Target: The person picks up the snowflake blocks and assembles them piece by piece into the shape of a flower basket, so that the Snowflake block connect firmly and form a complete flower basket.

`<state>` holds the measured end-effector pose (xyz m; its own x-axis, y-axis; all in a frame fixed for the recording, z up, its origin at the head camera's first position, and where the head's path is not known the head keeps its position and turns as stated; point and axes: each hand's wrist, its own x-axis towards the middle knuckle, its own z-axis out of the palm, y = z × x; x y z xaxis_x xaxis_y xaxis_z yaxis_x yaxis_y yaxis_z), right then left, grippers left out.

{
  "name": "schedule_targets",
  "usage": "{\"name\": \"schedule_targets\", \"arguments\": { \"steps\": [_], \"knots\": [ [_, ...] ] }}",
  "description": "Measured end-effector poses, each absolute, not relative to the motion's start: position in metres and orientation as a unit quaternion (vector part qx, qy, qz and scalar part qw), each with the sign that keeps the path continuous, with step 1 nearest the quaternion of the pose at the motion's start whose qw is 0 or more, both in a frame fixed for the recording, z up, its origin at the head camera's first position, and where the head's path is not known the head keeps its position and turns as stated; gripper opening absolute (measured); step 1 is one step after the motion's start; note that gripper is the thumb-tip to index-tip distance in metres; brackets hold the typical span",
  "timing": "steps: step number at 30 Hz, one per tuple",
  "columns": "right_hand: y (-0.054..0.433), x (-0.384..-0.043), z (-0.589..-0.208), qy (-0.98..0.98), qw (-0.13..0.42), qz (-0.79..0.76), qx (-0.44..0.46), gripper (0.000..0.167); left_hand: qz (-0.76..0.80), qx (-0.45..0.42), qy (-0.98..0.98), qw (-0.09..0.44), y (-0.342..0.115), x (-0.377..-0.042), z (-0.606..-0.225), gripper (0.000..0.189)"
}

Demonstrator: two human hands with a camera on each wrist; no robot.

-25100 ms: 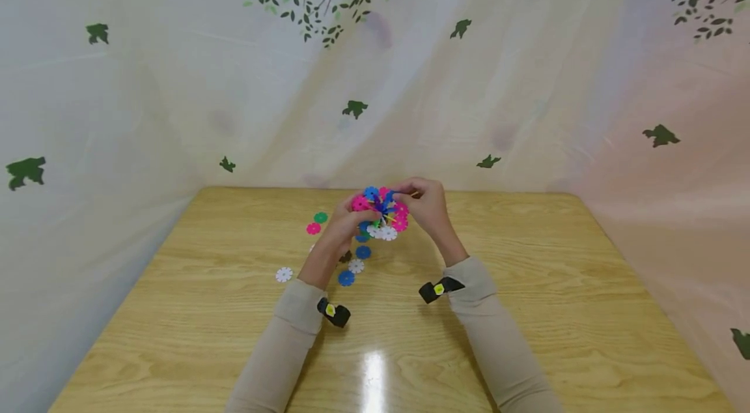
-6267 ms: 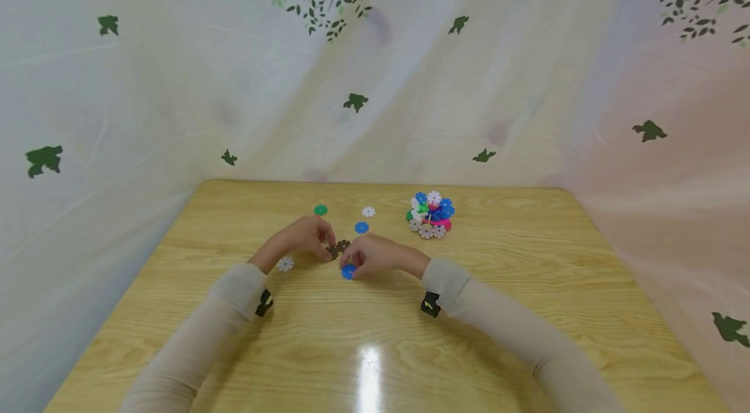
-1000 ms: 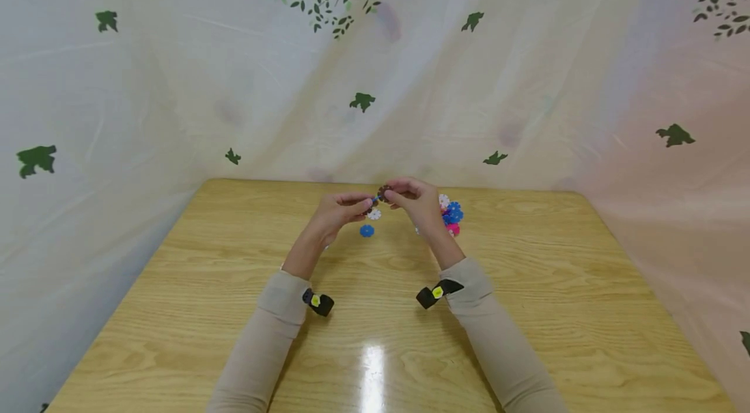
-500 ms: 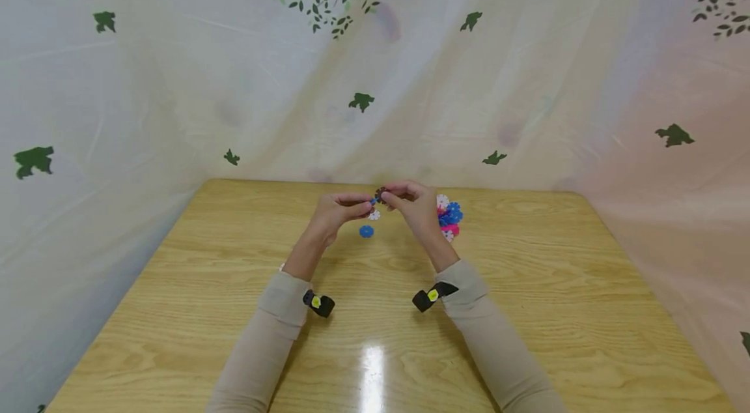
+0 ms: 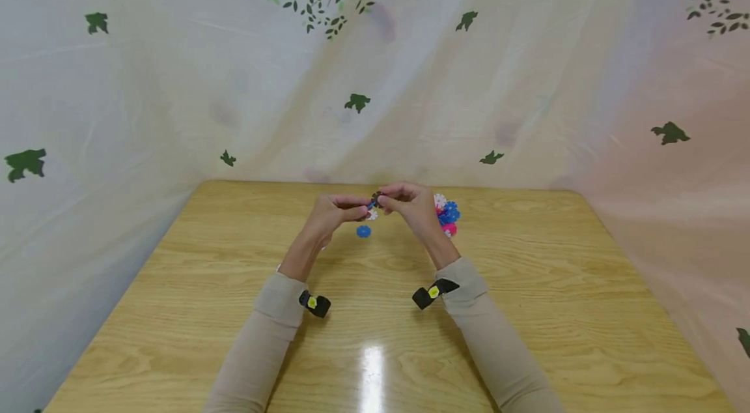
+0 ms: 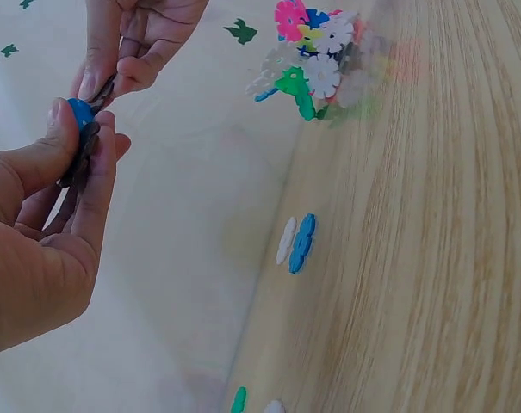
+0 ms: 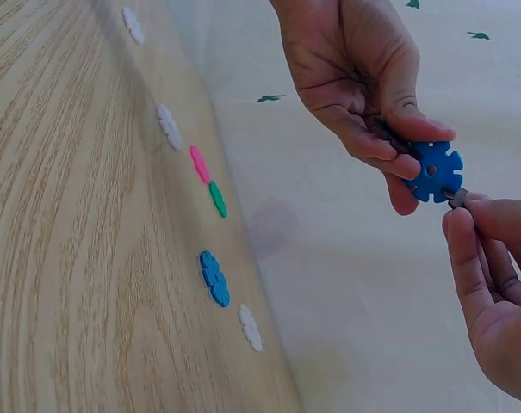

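Observation:
Both hands meet above the far part of the table, joining toothed, snowflake-shaped plastic discs. My left hand point(image 5: 328, 214) pinches a dark brown disc point(image 6: 81, 159) with a blue disc point(image 7: 432, 176) set across it, its notched rim standing out past the fingertips. Between thumb and fingers, my right hand point(image 5: 415, 206) grips another brown disc point(image 5: 377, 199), its edge right at the blue disc's rim. Fingers cover much of both brown discs. Behind the right wrist sits a ball-like cluster point(image 5: 448, 212) of pink, blue, white and green discs, partly hidden in the head view.
Loose on the wooden table point(image 5: 545, 296) lie a blue disc point(image 5: 363, 231) and a white disc point(image 5: 373, 215) below the hands. Further left are a pink disc point(image 7: 199, 163), a green disc point(image 7: 218, 199) and white discs point(image 7: 168, 126). A printed cloth hangs behind the table.
Earlier the hands held the colourful cluster, then picked brown and blue discs off the table with the cluster set down at right. Over the last second the right hand's brown disc moved slightly left and down.

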<state>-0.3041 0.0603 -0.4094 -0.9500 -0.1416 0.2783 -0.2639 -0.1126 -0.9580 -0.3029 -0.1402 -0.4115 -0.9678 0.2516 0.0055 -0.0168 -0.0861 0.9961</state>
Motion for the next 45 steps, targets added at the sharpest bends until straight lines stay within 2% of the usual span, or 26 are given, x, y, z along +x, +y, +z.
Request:
{"name": "schedule_targets", "arguments": {
  "steps": [10,17,25,32,37,40,45],
  "knots": [
    [0.059,-0.303,-0.409,-0.650,0.031,0.743,0.158,0.024,0.716,0.093,0.686,0.090,-0.141,-0.299,-0.406,0.026],
    [0.063,-0.302,-0.405,-0.670,-0.003,0.730,0.134,0.025,0.699,0.133,0.690,0.134,-0.144,-0.297,-0.407,0.031],
    [0.061,-0.302,-0.396,-0.746,-0.027,0.644,0.168,0.025,0.687,0.108,0.700,0.162,-0.140,-0.298,-0.406,0.032],
    [0.057,-0.307,-0.392,-0.799,-0.049,0.568,0.193,0.026,0.711,0.044,0.690,0.130,-0.145,-0.301,-0.405,0.030],
    [0.055,-0.314,-0.400,-0.837,-0.093,0.488,0.230,0.026,0.730,-0.004,0.676,0.101,-0.151,-0.304,-0.402,0.017],
    [0.052,-0.320,-0.410,-0.858,-0.103,0.427,0.266,0.025,0.732,-0.016,0.675,0.092,-0.153,-0.304,-0.400,0.012],
    [0.047,-0.328,-0.423,-0.877,-0.119,0.352,0.305,0.026,0.733,-0.016,0.674,0.084,-0.154,-0.303,-0.398,0.015]
  ]
}}
